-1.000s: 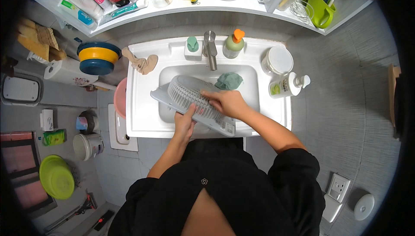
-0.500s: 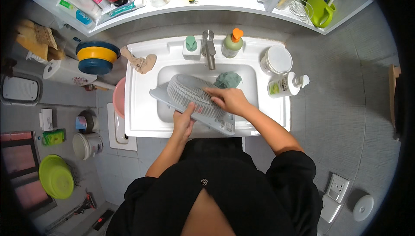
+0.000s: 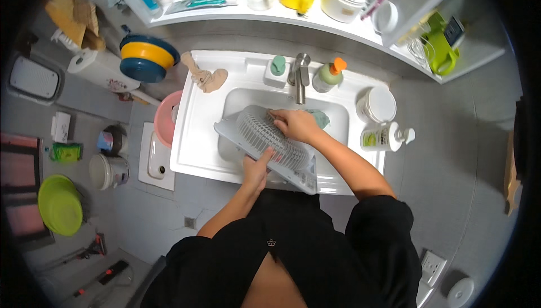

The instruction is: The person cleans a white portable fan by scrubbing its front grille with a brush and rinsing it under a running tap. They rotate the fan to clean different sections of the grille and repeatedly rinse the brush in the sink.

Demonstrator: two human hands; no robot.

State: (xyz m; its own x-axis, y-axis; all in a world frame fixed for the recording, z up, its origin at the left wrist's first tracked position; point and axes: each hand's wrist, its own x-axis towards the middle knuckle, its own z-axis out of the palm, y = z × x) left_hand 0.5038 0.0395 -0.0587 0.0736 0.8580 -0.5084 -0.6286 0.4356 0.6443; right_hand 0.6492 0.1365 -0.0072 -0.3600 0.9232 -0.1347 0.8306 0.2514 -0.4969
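A grey plastic grille panel [image 3: 263, 130], with a curved slatted middle and a flat rim, is held tilted over the white sink [image 3: 191, 153]. Its near edge is gripped by my left hand [image 3: 256, 171], thumb on top and the other fingers hidden beneath. My right hand [image 3: 297, 125] has its fingers bent together against the upper right side of the slats; its fingertips are partly hidden. Behind that hand, a green cloth [image 3: 320, 118] lies in the basin, partly covered. Above the basin stands a metal tap [image 3: 301, 77].
On the sink's back ledge are a beige sock-like cloth [image 3: 211, 81], a white-and-green dispenser [image 3: 276, 71] and a green pump bottle [image 3: 328, 75]. To the right stand a white tub [image 3: 376, 105] and a white pump bottle [image 3: 385, 137]. A crowded shelf [image 3: 242, 12] overhangs the back.
My right hand has slid up the slats toward the panel's far side, its fingers more bent. My left hand still grips the near edge. The whole view has shifted and turned slightly.
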